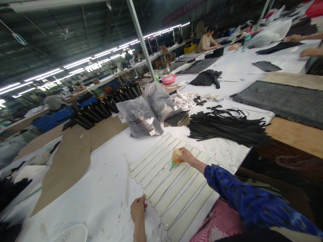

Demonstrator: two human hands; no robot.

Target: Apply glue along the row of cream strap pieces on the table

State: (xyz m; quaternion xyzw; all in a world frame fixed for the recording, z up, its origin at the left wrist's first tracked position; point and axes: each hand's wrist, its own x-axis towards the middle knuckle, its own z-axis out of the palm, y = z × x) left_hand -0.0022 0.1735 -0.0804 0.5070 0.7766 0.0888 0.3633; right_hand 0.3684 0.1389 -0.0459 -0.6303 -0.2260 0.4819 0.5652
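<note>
Several long cream strips (164,174) lie side by side on the white table (101,188). My right hand (185,155), in a blue patterned sleeve, grips a small yellowish squeeze bottle (176,155) with a green nozzle pressed down on a middle strip. My left hand (138,208) rests on the near end of the strips, fingertips pinning the edge of one.
A heap of black strips (227,127) lies right of the cream ones. Two grey plastic bags (141,117) stand behind. Brown cardboard (70,158) lies to the left, a white fan (72,233) at the bottom edge. Other people work at far tables (208,40).
</note>
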